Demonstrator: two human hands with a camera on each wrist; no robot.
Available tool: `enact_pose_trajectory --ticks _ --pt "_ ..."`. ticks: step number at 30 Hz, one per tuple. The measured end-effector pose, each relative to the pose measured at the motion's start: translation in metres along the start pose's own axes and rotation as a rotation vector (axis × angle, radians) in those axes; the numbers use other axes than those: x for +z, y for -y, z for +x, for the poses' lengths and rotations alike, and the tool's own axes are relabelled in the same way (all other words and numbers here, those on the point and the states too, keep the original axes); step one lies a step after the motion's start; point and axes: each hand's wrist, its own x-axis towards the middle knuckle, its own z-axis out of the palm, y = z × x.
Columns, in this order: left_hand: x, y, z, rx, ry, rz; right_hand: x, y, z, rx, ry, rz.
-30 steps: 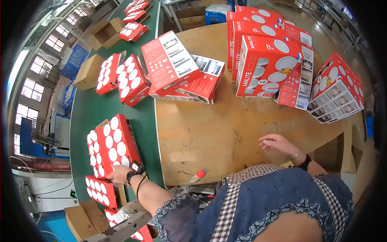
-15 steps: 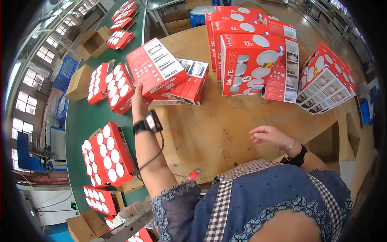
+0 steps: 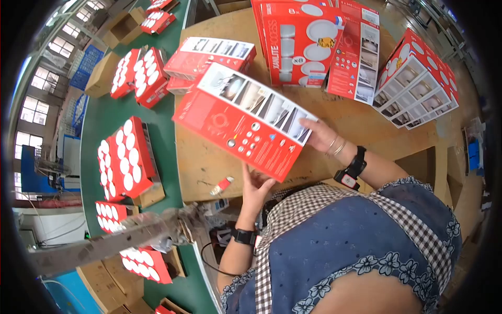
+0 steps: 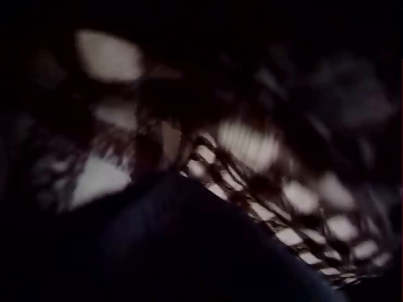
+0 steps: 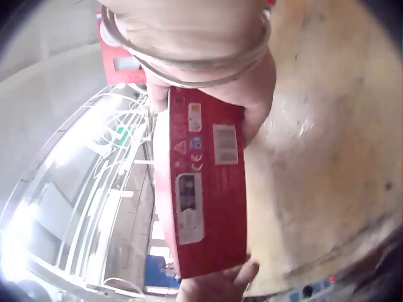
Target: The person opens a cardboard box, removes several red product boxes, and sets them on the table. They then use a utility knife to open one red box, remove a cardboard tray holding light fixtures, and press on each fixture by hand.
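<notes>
A red and white carton [image 3: 235, 125] printed with lamp photos is held tilted over the wooden table, between both hands. My right hand [image 3: 321, 137] grips its right end, thumb on the photo panel and fingers behind. In the right wrist view, the carton's red end panel [image 5: 211, 182] with a barcode sits in that grip. My left hand [image 3: 255, 187] supports the lower edge from beneath, fingers extended and thumb spread; some fingers are hidden behind the carton. Similar cartons [image 3: 209, 55] lie stacked just beyond it. The left wrist view is dark and blurred, with checked cloth [image 4: 289, 236] showing.
Several cartons [image 3: 300, 49] stand upright at the table's far side, another [image 3: 418, 78] to the right. Along the left, a green conveyor [image 3: 162, 125] carries open red packs with white discs [image 3: 128, 157]. A red-handled cutter [image 3: 224, 184] lies near the table's front edge.
My left hand went from the packs on the conveyor to the stacked cartons. The top carton has come off the stack towards me, and my right hand now grips its end.
</notes>
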Motion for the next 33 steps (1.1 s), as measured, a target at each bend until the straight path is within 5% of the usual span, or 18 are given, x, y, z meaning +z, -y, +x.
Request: enact_pose_trajectory --ticks 1,3,5,7,9,11,15,17,18,19,21,22,23,24,27,28,30,33 --pt "-0.001 0.004 -0.006 -0.100 0.065 0.077 -0.021 0.001 -0.008 0.034 -0.028 0.042" --pt "-0.018 0.002 -0.013 -0.014 0.072 0.622 -0.046 0.019 -0.039 -0.122 0.049 -0.110" --pt "-0.049 0.001 -0.015 0.265 -0.194 1.016 -0.084 0.042 -0.071 -0.041 -0.008 -0.169" --pt "-0.070 -0.007 -0.021 0.345 -0.357 1.439 -0.114 0.049 -0.103 -0.023 -0.110 -0.184" --pt "-0.086 -0.006 -0.020 0.156 -0.341 1.619 -0.129 0.049 -0.126 -0.019 -0.207 -0.195" --pt "-0.100 -0.003 -0.017 0.164 -0.256 1.654 -0.135 0.048 -0.138 0.023 -0.291 -0.185" --pt "-0.125 0.011 -0.002 0.214 -0.205 1.609 -0.130 0.045 -0.152 0.008 -0.192 -0.217" --pt "-0.142 0.037 0.018 0.104 -0.450 0.842 -0.110 0.045 -0.148 -0.075 -0.157 -0.229" --pt "-0.117 0.022 0.024 0.006 -0.407 0.251 -0.096 0.045 -0.146 -0.136 -0.099 -0.242" --pt "-0.106 0.015 0.035 0.012 -0.404 0.245 -0.085 0.045 -0.141 -0.195 -0.035 -0.259" --pt "-0.091 -0.002 0.058 0.002 -0.295 -0.600 -0.065 0.039 -0.128 -0.230 -0.024 -0.249" --pt "-0.070 -0.043 0.060 0.049 -0.274 -0.719 -0.047 0.036 -0.121 -0.302 -0.016 -0.273" --pt "-0.068 -0.067 0.072 0.112 -0.354 -0.682 -0.031 0.034 -0.116 -0.376 -0.015 -0.290" --pt "-0.066 -0.088 0.085 0.171 -0.434 -0.646 -0.019 0.036 -0.112 -0.449 -0.083 -0.664" --pt "-0.061 -0.158 0.110 0.439 -0.196 -0.399 -0.012 0.014 -0.087 -0.437 0.030 -1.035" --pt "-0.059 -0.168 0.121 0.484 -0.152 -0.281 -0.005 0.010 -0.083 -0.447 0.012 -1.033" --pt "-0.026 -0.186 0.122 0.517 -0.084 -0.086 0.008 0.003 -0.076 -0.139 0.039 -1.281" --pt "0.020 -0.165 0.132 0.557 -0.183 0.031 0.032 -0.005 -0.080 -0.325 0.002 -1.330"
